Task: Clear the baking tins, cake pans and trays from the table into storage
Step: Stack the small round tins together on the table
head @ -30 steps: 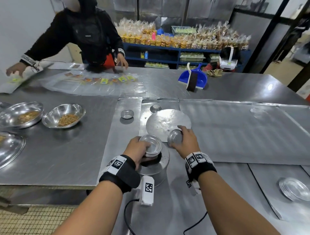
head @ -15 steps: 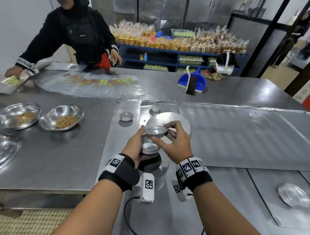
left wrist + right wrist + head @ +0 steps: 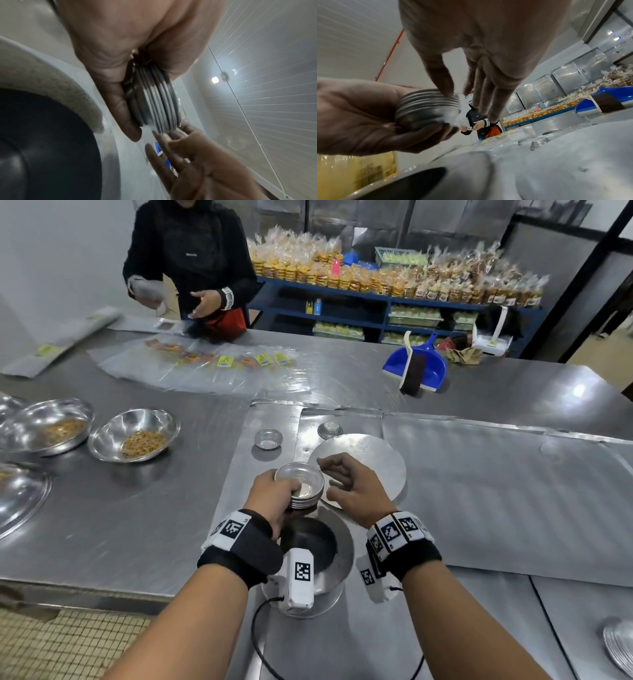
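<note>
My left hand (image 3: pixel 274 494) grips a nested stack of small round metal tins (image 3: pixel 303 487) above a deep round cake pan (image 3: pixel 315 563) at the table's near edge. The stack's ribbed rims (image 3: pixel 159 102) show edge-on in the left wrist view, and again (image 3: pixel 428 106) in the right wrist view. My right hand (image 3: pixel 346 484) hovers just right of the stack, fingers relaxed and empty, its thumb tip close to the top rim. A flat round metal disc (image 3: pixel 370 460) lies under it. Two single small tins (image 3: pixel 268 438) (image 3: pixel 330 429) sit farther back.
Flat metal trays (image 3: pixel 496 494) cover the table's right half; a stack of round plates (image 3: pixel 620 645) lies near right. Bowls with crumbs (image 3: pixel 135 434) stand left. A blue dustpan (image 3: pixel 416 364) and plastic bags (image 3: pixel 205 364) lie behind. A person in black (image 3: pixel 191 258) stands opposite.
My right hand carried a small tin over, set it on the stack in my left hand and let go. The left hand raised the stack slightly. The person opposite straightened up.
</note>
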Demonstrator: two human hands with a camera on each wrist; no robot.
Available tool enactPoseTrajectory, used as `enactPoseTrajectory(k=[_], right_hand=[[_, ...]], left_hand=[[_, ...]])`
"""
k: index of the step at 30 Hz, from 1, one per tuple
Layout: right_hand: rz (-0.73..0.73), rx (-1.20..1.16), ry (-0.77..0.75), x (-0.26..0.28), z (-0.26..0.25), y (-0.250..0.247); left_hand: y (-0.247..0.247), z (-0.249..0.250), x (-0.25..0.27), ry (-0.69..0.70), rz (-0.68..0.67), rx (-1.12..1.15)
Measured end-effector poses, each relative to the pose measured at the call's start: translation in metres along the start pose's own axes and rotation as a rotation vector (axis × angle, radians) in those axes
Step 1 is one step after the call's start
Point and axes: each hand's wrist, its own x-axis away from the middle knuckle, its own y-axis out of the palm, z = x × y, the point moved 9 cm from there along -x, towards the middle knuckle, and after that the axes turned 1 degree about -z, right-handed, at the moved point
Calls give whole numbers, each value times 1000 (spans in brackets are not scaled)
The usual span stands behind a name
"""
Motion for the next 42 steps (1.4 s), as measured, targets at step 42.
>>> enactPoseTrajectory(k=[42], right_hand=[[47, 612, 93, -285, 86, -2]], left_hand=[[-36, 34, -151, -168, 193, 121]])
